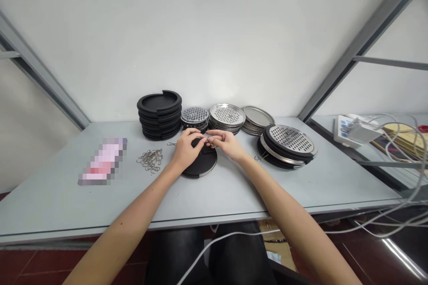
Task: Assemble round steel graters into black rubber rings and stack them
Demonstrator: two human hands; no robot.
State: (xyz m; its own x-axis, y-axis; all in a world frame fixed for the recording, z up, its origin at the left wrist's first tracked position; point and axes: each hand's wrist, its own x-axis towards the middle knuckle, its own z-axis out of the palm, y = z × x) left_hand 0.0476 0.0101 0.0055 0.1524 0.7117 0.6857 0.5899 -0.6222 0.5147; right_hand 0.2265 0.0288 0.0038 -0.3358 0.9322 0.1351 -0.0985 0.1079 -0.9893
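Just above a black round disc (202,167) with a metal rim, my two hands meet fingertip to fingertip. My right hand (227,143) pinches a small metal wire clip (210,142). My left hand (187,150) is closed too, thumb and forefinger together beside the clip; what sits between them is too small to make out. The disc lies flat on the table, partly covered by my left hand. A loose pile of similar wire clips (151,159) lies to the left, and a single clip (171,144) lies closer to my left hand.
Along the wall stand a stack of black rings (159,116), small perforated discs (195,115), larger grater-like discs (228,115) and plain metal rings (258,116). Assembled discs (290,140) are piled at right. A pixelated flat object (103,161) lies left; a power strip (347,131) and cables sit far right.
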